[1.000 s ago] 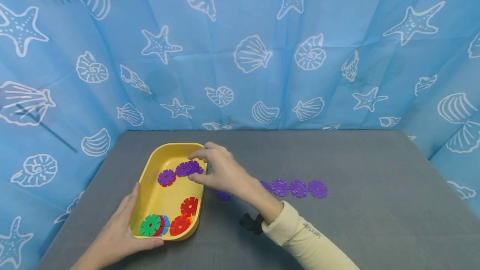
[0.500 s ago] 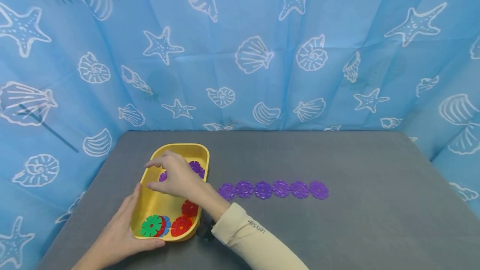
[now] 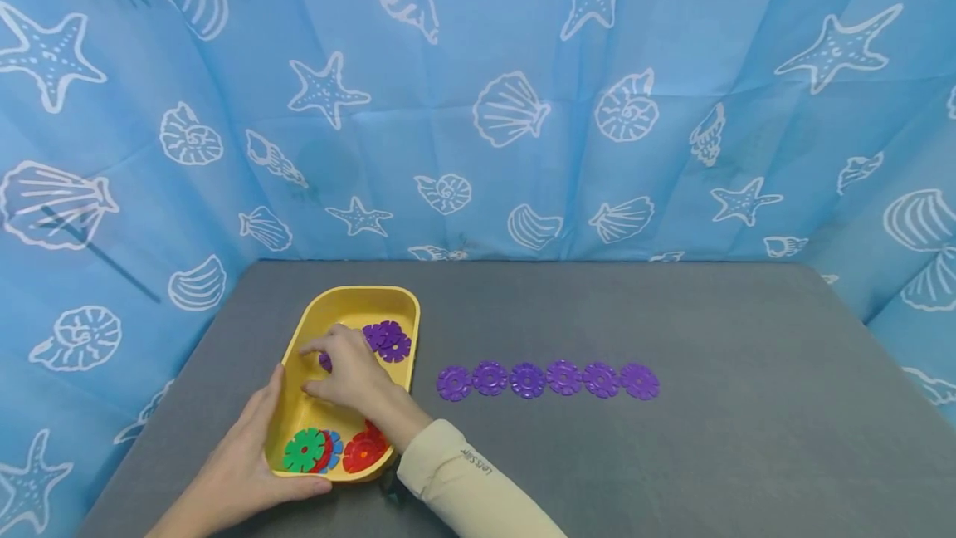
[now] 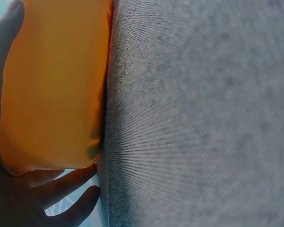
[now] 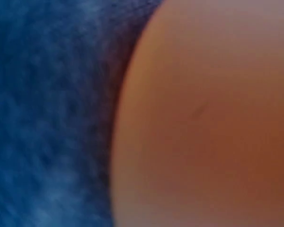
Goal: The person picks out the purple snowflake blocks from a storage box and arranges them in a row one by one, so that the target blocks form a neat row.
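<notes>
A grey cloth-covered counter (image 3: 717, 455) is spreading below a blue shell-and-starfish curtain (image 3: 448, 48) hanging at 12 o'clock. Between 7 and 8 o'clock a yellow tray (image 3: 339, 303) is sitting on it, its long axis running roughly 6 to 12, the far end leaning toward 1. The left hand (image 3: 242, 455) is gripping its 8 o'clock corner; the right hand (image 3: 351, 369) is hanging inside, thumb and forefinger parted near a half-hidden purple snowflake disc (image 3: 325, 362). Six purple discs (image 3: 528, 388) are lying at the tray's 3 o'clock, in a row running 9 to 3.
</notes>
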`<state>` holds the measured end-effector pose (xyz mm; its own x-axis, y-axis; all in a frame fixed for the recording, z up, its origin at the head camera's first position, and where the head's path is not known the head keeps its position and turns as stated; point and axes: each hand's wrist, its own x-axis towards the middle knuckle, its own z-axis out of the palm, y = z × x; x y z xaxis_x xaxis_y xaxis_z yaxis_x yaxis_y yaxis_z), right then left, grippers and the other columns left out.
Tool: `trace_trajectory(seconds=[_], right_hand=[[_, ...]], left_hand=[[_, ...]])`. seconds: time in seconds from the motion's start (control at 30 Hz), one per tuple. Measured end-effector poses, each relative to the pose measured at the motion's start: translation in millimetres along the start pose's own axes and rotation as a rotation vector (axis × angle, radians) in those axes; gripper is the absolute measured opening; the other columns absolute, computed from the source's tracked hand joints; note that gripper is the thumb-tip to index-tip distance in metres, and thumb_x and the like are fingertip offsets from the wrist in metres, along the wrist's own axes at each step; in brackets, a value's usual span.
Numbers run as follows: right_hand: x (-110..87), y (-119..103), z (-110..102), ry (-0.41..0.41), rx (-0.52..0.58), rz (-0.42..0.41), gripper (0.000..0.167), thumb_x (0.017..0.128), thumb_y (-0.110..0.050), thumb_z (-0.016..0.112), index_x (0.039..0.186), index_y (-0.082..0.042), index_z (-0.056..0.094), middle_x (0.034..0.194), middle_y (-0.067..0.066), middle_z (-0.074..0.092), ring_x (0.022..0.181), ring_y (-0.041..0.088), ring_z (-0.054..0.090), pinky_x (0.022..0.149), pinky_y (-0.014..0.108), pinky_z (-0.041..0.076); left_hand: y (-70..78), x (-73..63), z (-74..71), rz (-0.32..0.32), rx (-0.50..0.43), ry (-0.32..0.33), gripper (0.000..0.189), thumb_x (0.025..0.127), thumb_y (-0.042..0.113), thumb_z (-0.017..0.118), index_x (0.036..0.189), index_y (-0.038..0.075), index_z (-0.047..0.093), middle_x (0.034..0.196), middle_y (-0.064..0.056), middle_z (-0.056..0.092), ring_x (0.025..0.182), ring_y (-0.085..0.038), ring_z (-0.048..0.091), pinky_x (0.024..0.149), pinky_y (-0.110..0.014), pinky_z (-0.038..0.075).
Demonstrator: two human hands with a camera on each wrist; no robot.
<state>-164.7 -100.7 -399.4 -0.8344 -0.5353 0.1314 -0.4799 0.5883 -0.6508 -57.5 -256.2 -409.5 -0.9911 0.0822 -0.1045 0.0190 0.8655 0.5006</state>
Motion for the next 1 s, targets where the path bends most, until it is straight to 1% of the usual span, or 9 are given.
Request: trace_trajectory(seconds=[0.13,0.2,0.3,0.37,0.47,0.63,0.7,0.87,1.0], right_hand=[[1.1,3.3,2.9,0.03,-0.054,0.074,0.04,0.083,-0.028,0.086,0.122,-0.026,0.076,0.108,-0.006,0.063,0.098,0.006,0.046,0.078,0.013,0.041],[1.3,4.2,3.4,0.039,-0.091,0.118,0.041,0.081,-0.029,0.087,0.12,-0.024,0.077,0.111,-0.006,0.063,0.102,0.008,0.046,0.081,0.015,0.044],[1.0,4.5,3.0,0.018,-0.139,0.171,0.042,0.079,-0.03,0.089,0.119,-0.022,0.078,0.109,-0.006,0.062,0.101,0.01,0.046,0.083,0.018,0.045],[1.0,4.3,3.0,-0.005,-0.157,0.185,0.042,0.079,-0.029,0.089,0.119,-0.021,0.078,0.108,-0.005,0.062,0.1,0.011,0.046,0.084,0.019,0.045],[0.7,3.2,3.1,-0.026,-0.154,0.192,0.04,0.081,-0.027,0.087,0.119,-0.021,0.078,0.108,-0.004,0.062,0.1,0.012,0.047,0.083,0.019,0.045],[0.7,3.3,4.2,-0.014,-0.151,0.184,0.033,0.084,-0.025,0.085,0.117,-0.02,0.079,0.106,-0.004,0.063,0.097,0.011,0.048,0.084,0.019,0.045],[0.4,3.9,4.6,-0.006,-0.141,0.187,0.036,0.084,-0.024,0.085,0.119,-0.019,0.078,0.106,-0.004,0.061,0.097,0.01,0.048,0.084,0.018,0.046],[-0.8,4.6,4.4,-0.009,-0.102,0.234,0.042,0.082,-0.024,0.086,0.121,-0.011,0.075,0.109,0.0,0.055,0.097,0.011,0.048,0.085,0.018,0.049],[-1.6,4.1,3.6,-0.027,-0.084,0.272,0.035,0.083,-0.026,0.085,0.113,-0.009,0.075,0.109,0.001,0.054,0.098,0.011,0.047,0.084,0.019,0.05]], left_hand=[[0.4,-0.7,0.0,-0.025,-0.002,-0.015,0.144,0.069,0.061,0.087,0.164,0.011,-0.01,0.153,-0.025,0.032,0.116,-0.032,0.054,0.085,-0.05,0.058],[0.6,-0.4,0.0,-0.035,-0.004,-0.021,0.145,0.069,0.061,0.086,0.164,0.011,-0.01,0.153,-0.025,0.032,0.116,-0.032,0.054,0.085,-0.05,0.058],[0.7,0.0,0.2,-0.045,-0.005,-0.024,0.144,0.069,0.062,0.086,0.164,0.01,-0.009,0.152,-0.025,0.033,0.117,-0.032,0.054,0.084,-0.048,0.059],[0.4,0.1,0.5,-0.045,-0.002,-0.02,0.144,0.069,0.062,0.086,0.164,0.01,-0.008,0.151,-0.025,0.033,0.117,-0.032,0.054,0.083,-0.047,0.06],[-0.2,-0.2,0.9,-0.037,0.002,-0.01,0.144,0.068,0.062,0.087,0.164,0.008,-0.007,0.15,-0.025,0.034,0.116,-0.032,0.054,0.083,-0.045,0.059],[-0.7,-0.1,1.1,-0.014,-0.002,0.01,0.144,0.067,0.061,0.088,0.164,0.008,-0.005,0.149,-0.024,0.037,0.115,-0.032,0.055,0.081,-0.045,0.059],[-0.6,0.3,1.1,-0.002,-0.003,0.02,0.145,0.067,0.06,0.088,0.164,0.007,-0.005,0.148,-0.024,0.037,0.116,-0.032,0.055,0.082,-0.046,0.059],[-0.1,0.6,1.3,0.004,-0.004,0.024,0.145,0.067,0.06,0.088,0.164,0.008,-0.005,0.15,-0.025,0.036,0.117,-0.034,0.055,0.083,-0.049,0.059],[0.0,0.7,1.3,0.001,-0.001,0.02,0.145,0.067,0.06,0.088,0.164,0.008,-0.006,0.15,-0.026,0.035,0.117,-0.035,0.054,0.084,-0.052,0.059]])
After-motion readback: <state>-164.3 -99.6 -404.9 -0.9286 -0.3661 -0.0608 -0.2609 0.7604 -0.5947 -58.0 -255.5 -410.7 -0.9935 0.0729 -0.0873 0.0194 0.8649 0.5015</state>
